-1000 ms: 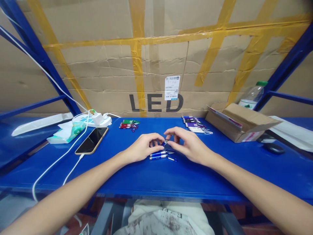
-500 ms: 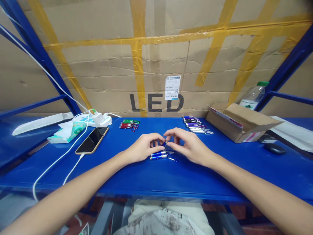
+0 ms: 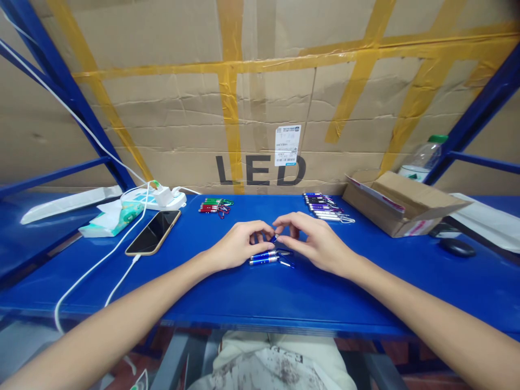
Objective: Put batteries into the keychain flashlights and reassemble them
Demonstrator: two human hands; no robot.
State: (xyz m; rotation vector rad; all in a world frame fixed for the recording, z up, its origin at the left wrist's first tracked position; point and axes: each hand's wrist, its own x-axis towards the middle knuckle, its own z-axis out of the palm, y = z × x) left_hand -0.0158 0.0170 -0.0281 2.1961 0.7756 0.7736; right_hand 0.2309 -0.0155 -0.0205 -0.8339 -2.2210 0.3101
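My left hand (image 3: 239, 245) is closed, its fingertips pinching a small blue keychain flashlight (image 3: 273, 239) that is mostly hidden by the fingers. At the flashlight's silvery end, the curled thumb and fingers of my right hand (image 3: 314, 239) meet it from the other side. Just below the hands, more blue keychain flashlights (image 3: 264, 260) lie side by side on the blue table (image 3: 309, 303). Their small carabiner clips (image 3: 286, 263) point to the right.
Green and red keychain flashlights (image 3: 214, 207) lie at back left; a row of blue, black, purple and silver ones (image 3: 325, 208) at back right. A phone (image 3: 153, 233), tissue pack (image 3: 111, 221) and power strip (image 3: 174, 201) sit left. Rightward are an open cardboard box (image 3: 406, 203) and a mouse (image 3: 457, 247).
Almost nothing differs. Both hands stay in place around the blue keychain flashlight, with only a slight shift of the right fingers.
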